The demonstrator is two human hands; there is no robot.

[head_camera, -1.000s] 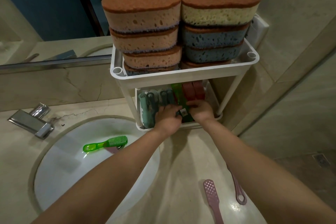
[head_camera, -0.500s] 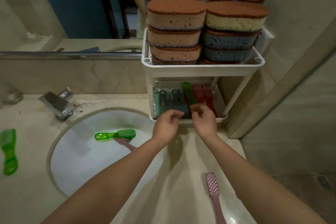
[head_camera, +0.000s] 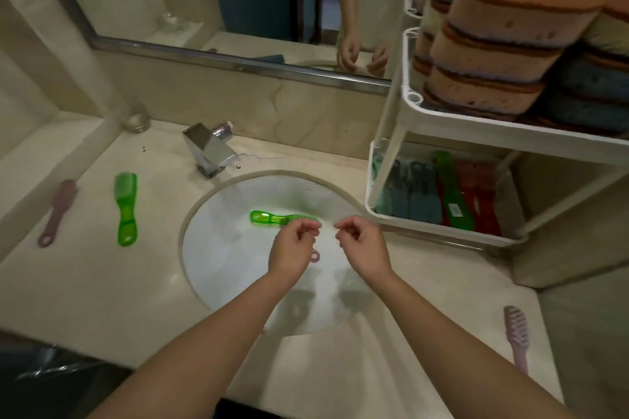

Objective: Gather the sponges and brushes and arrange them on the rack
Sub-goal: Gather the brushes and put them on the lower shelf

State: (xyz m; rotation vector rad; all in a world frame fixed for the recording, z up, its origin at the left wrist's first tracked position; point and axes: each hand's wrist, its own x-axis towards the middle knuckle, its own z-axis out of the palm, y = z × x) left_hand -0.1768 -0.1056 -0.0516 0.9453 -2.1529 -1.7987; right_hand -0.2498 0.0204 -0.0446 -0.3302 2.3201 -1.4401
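1. A person's two bare forearms are reaching forward over a round white sink basin set in a beige marble countertop.
2. The left hand is hovering above the basin with its fingers loosely curled inward, holding nothing.
3. The right hand is hovering just beside it, fingers likewise loosely curled and holding nothing.
4. A translucent green plastic brush is lying inside the basin, its bristle end partly hidden behind the left hand.
5. A pink loop-shaped handle end is peeking out between the hands.
6. A second green plastic brush and a dusty pink brush are lying on the countertop left of the basin.
7. Another pale pink brush is lying on the countertop at the right.
8. A white two-tier plastic rack is standing at the right, its lower tier holding teal, green and red brushes side by side.
9. Stacked orange-topped sponges are filling the upper tier.
10. A chrome faucet is sitting behind the basin.
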